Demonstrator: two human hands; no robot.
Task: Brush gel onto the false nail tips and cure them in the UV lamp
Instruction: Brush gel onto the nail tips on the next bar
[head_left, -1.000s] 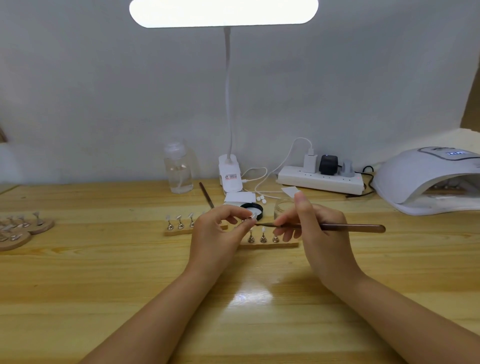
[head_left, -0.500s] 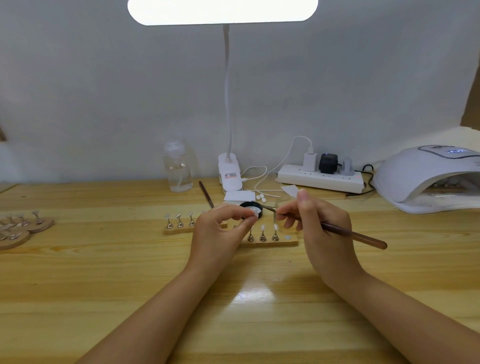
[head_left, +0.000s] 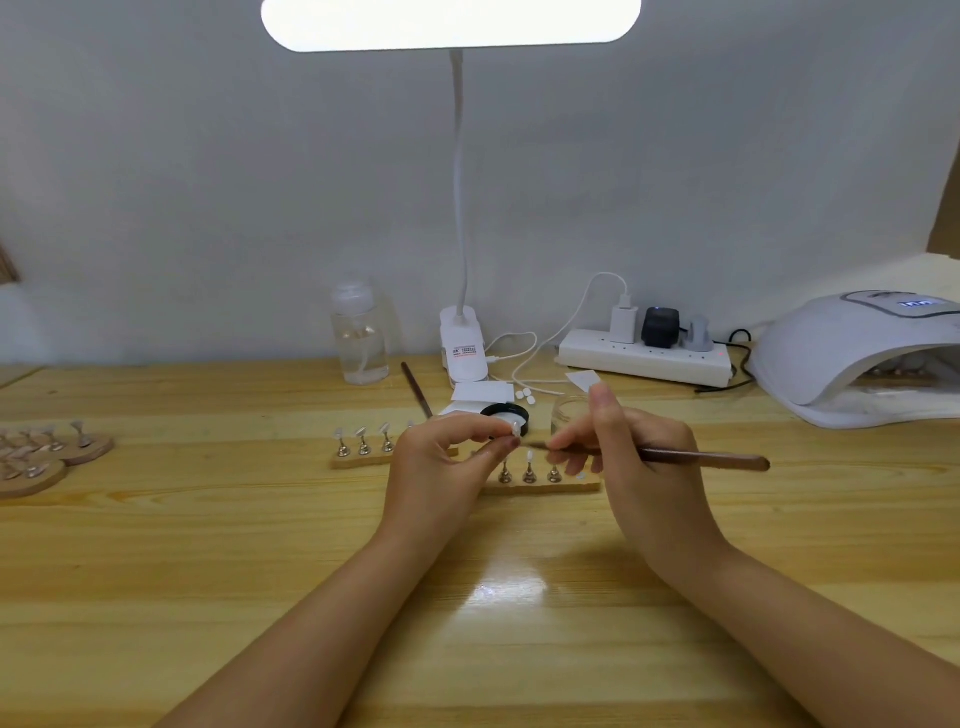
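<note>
Head view, mid-frame: left hand (head_left: 441, 462) pinching one nail tip (head_left: 514, 430), right hand (head_left: 639, 457) gripping brush (head_left: 696, 458) aimed at it. Coating apparently midway; more tips on wooden strip (head_left: 540, 487) below. UV lamp (head_left: 852, 358), right edge, apparently already curing a strip.

On the counter (head_left: 208, 561), the bottle (head_left: 360, 338) stands far left of the power strip (head_left: 644, 358); the UV lamp (head_left: 852, 358) far right; round stands (head_left: 47, 457) at left.
</note>
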